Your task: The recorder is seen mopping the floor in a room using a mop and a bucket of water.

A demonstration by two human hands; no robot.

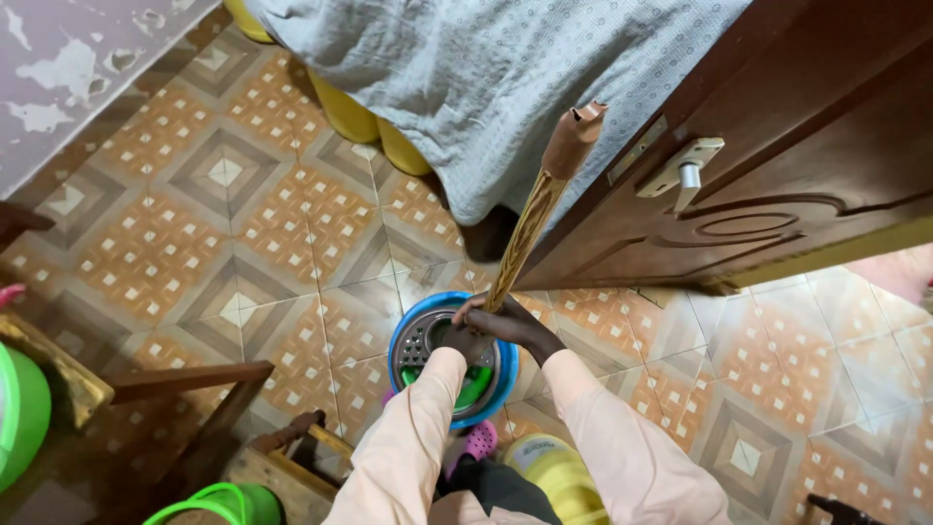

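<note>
Nearest us, hands: our left hand [465, 342] and right hand [508, 322] both clench the mop handle [530, 226], steadying it upright.
Bucket: blue mop bucket [400, 342] beneath, catching the head.
Handle top: leans toward one o'clock, near the door [777, 185].

No packages, signs or screens show in this view. The only possible label is faint pale marking on the top of a rounded yellow container [559, 473], which stands on the patterned tile floor [243, 224] at the bottom edge of the view; it is too blurred to tell.
</note>
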